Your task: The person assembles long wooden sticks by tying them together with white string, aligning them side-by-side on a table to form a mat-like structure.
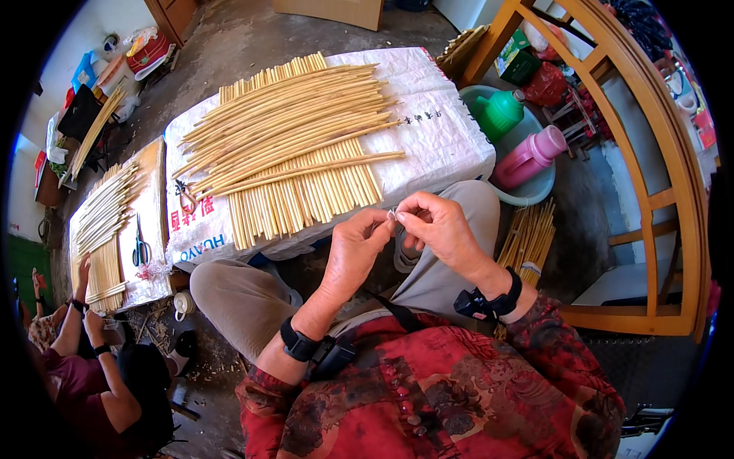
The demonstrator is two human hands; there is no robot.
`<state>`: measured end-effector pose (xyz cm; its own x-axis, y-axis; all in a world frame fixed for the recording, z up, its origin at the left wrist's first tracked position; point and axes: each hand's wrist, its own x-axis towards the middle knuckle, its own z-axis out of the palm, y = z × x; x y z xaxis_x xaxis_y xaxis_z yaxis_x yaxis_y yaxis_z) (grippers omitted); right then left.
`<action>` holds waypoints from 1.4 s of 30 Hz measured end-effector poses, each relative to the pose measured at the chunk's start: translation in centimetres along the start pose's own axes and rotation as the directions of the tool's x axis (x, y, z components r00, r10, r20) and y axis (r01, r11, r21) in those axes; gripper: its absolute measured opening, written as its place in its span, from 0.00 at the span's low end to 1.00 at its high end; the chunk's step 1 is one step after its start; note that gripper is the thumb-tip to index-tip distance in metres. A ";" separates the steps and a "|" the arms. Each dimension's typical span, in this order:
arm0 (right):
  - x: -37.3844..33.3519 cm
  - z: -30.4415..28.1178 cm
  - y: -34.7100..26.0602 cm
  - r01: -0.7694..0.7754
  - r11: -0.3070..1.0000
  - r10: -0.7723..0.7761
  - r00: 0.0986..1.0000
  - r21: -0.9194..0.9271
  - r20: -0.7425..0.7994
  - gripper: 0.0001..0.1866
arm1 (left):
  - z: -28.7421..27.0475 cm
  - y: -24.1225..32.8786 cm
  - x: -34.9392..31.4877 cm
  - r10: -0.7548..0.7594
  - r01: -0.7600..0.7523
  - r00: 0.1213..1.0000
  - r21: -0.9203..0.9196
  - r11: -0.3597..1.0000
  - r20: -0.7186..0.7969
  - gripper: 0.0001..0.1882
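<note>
My left hand (pixel 358 243) and my right hand (pixel 445 231) meet fingertip to fingertip above my lap, each closed in a pinch. Between them shows a small, thin, pale loop (pixel 391 215), too small to tell whether it is thread or wire. Just beyond my hands, long yellow plant stalks (pixel 290 115) lie in a layer across a row of shorter stalks (pixel 306 199) set crosswise beneath. One long stalk (pixel 321 167) rests apart on the near side of the layer. A small pair of snips or scissors (pixel 186 196) sits at the left edge of the stalks, partly hard to make out.
The stalks rest on a low table with a white woven cover (pixel 451 115). At left, another table (pixel 157 172) bears stalks and dark scissors (pixel 140 243); a co-worker's hands (pixel 82 283) are beside it. At right stand a basin (pixel 544 180) with two flasks, and a wooden frame (pixel 650 229).
</note>
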<state>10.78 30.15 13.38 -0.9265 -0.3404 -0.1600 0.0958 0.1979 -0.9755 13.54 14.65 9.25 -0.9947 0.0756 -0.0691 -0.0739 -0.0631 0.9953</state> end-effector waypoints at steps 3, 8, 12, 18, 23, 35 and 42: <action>0.2 -0.2 1.1 -0.008 0.993 0.006 1.000 0.118 0.015 0.06 | 0.4 0.3 0.1 -0.064 0.064 0.998 -0.173 0.983 0.007 0.06; 0.1 -0.1 1.3 0.001 0.977 0.000 1.000 0.214 -0.005 0.07 | 0.6 0.2 0.1 -0.090 0.088 0.996 -0.296 0.951 0.010 0.07; -0.1 -0.2 1.3 -0.020 0.966 0.023 1.000 0.256 -0.006 0.08 | 0.8 0.3 0.1 -0.099 0.096 0.995 -0.328 0.940 0.007 0.07; 0.2 -0.4 1.4 -0.042 0.959 0.042 0.999 0.281 0.006 0.07 | 1.0 0.1 0.2 -0.064 0.056 0.998 -0.288 0.956 -0.019 0.07; 0.0 -0.4 1.0 0.009 0.968 0.001 0.999 0.252 -0.039 0.06 | 1.2 0.2 0.2 0.004 -0.007 1.000 -0.158 0.987 -0.019 0.06; -1.4 0.0 0.6 0.238 0.965 -0.253 0.956 -0.113 -0.145 0.06 | 1.4 0.4 0.2 0.021 -0.025 0.999 -0.120 0.992 -0.033 0.05; -1.1 -0.1 0.6 0.120 0.993 -0.119 0.985 0.000 -0.122 0.05 | 1.2 0.3 0.1 0.075 -0.074 0.996 0.017 0.997 -0.042 0.04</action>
<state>11.81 30.68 12.95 -0.9688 -0.2466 -0.0235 -0.0157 0.1561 -0.9876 13.51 15.83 9.58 -0.9996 0.0288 0.0026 0.0011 -0.0516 0.9987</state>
